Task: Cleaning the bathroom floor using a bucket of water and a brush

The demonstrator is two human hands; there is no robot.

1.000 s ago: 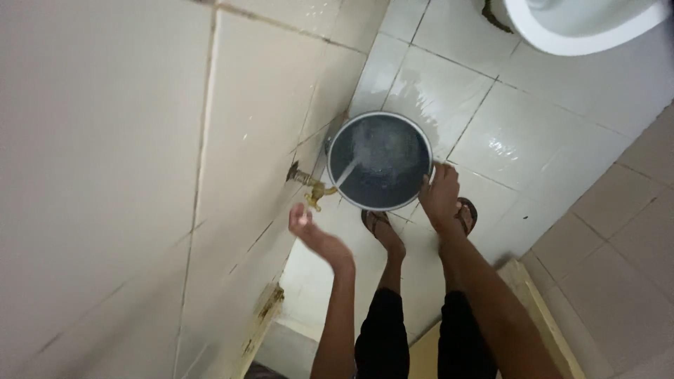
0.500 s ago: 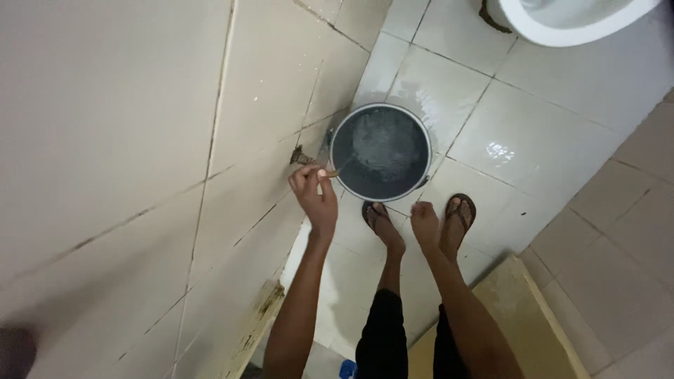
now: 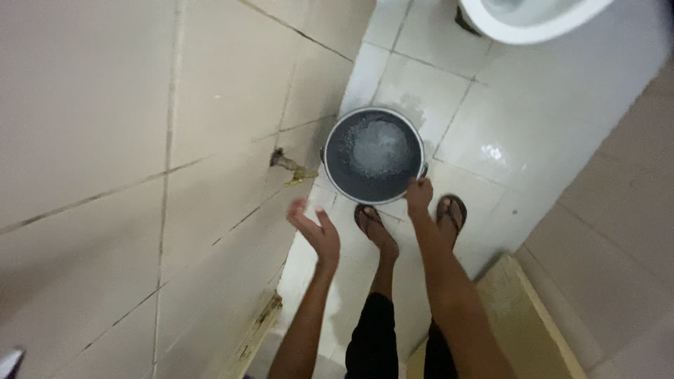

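Head view: the bucket [image 3: 374, 156] stands on the wet tiled floor [image 3: 519, 126], just beside the wall [image 3: 140, 105] and directly below the brass tap [image 3: 291, 168]. The bucket holds water with a foamy patch at its centre. No stream is visible at the tap spout.

Right hand [image 3: 420, 195]: at the near rim of the bucket, fingers curled at or over the edge. Whether they clamp the rim or only rest on it cannot be told from this angle.

Left hand [image 3: 317, 230]: free in the air, fingers spread wide, holding nothing. It hangs near the tap, below and to the side of it, not touching it.

Both feet, in sandals [image 3: 449, 214], stand just behind the bucket. A white toilet bowl [image 3: 526, 17] sits at the top edge of the frame, well apart from the bucket. A yellowish sill [image 3: 523, 309] lies behind the right leg.

Step in hand, as judged: filling appears complete; the work is at the point of taking hold of the bucket.

Next move calls for: a firm grip on the rim or the handle mounts, a level lift to avoid spilling, and sure footing on the wet tiles.
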